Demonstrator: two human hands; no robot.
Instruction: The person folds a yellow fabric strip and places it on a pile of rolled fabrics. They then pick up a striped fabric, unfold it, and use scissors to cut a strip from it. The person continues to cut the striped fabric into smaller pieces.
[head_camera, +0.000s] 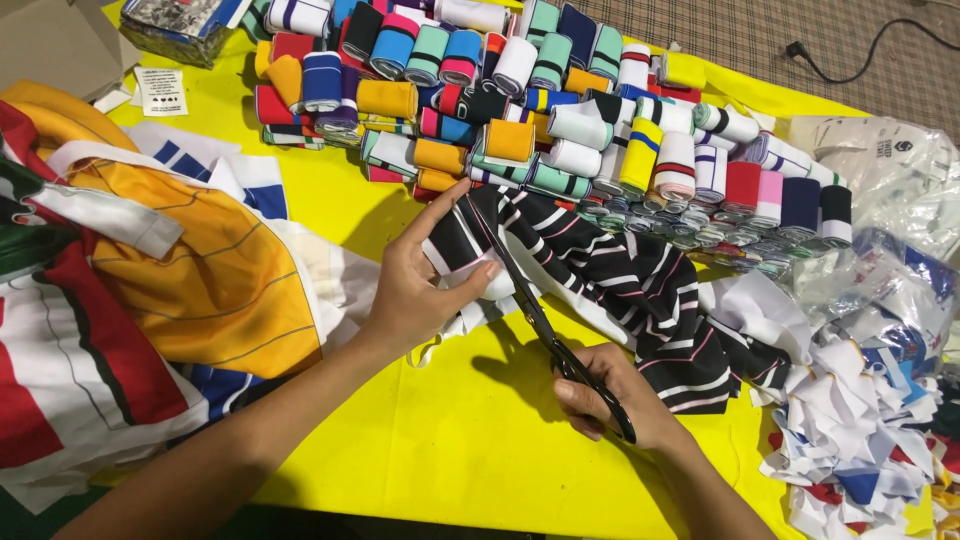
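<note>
My left hand (420, 285) pinches the near edge of a black fabric piece with white and pink stripes (640, 290), thumb on top, index finger stretched along the edge. My right hand (610, 395) grips black-handled scissors (535, 315). Their blades point up and away, running along the fabric edge right beside my left fingers. The striped fabric lies spread over a yellow table cover (450, 440).
Several rolled ribbed strips in many colours (520, 100) are stacked at the back. Orange, white and red jersey fabric (150, 290) lies heaped at the left. White, red and blue cut scraps (860, 440) pile up at the right, under clear plastic bags (890, 170).
</note>
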